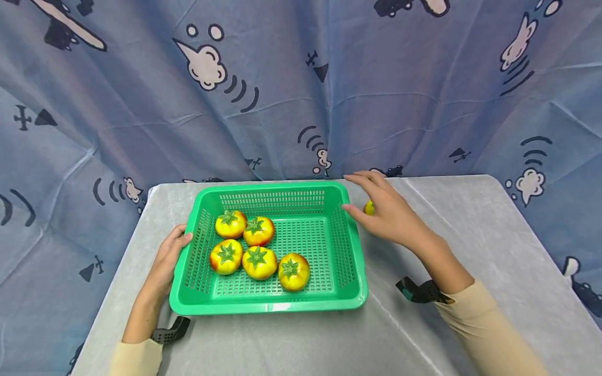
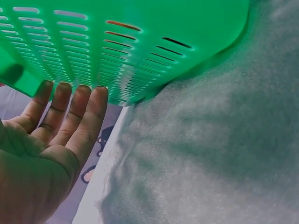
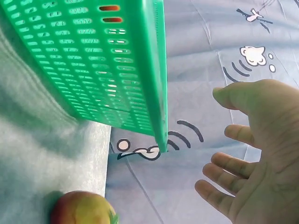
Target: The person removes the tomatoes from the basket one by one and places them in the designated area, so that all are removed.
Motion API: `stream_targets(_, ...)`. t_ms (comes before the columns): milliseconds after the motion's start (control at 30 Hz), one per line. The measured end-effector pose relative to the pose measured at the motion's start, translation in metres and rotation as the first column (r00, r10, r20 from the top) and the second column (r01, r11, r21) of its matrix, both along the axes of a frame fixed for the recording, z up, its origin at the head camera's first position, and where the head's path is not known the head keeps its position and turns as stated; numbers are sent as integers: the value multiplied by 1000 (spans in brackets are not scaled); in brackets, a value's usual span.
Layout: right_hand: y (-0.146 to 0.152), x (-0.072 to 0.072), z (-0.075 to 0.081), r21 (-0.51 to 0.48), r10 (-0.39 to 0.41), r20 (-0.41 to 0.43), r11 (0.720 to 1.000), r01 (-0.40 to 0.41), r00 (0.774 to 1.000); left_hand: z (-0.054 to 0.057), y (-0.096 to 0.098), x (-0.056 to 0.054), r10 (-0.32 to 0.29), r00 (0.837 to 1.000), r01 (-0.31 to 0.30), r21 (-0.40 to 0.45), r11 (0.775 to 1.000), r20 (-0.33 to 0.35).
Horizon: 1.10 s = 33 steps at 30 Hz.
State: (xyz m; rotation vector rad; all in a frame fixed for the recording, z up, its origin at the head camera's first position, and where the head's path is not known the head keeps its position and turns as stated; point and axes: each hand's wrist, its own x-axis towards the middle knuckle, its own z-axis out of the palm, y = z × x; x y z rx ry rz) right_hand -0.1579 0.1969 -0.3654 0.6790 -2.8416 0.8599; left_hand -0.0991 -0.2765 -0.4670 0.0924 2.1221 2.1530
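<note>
A green plastic basket (image 1: 320,308) with slotted walls sits on the table, several yellow-red tomatoes (image 1: 260,262) with green star-shaped tops in its left and middle part. My left hand (image 1: 170,256) holds the basket's left rim, thumb over the top. In the left wrist view its fingertips (image 2: 97,95) rest against the outer wall. Beyond the right rim, my right hand (image 1: 388,211) hovers with fingers spread and nothing in them. Another tomato (image 1: 369,208) lies on the table behind that hand, mostly hidden by it; the right wrist view shows this tomato (image 3: 83,208) at the bottom edge.
The table (image 1: 461,224) has a grey-white cloth over it. Right behind its far edge hangs a blue patterned curtain (image 1: 282,78), which also shows at both sides. Each wrist wears a black strap (image 1: 420,291).
</note>
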Motion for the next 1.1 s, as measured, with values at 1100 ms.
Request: stream_targets(1100,-62,-9,21,14,216,86,976,-218,973,1,0,1,-17,1000,17,2,1000,5)
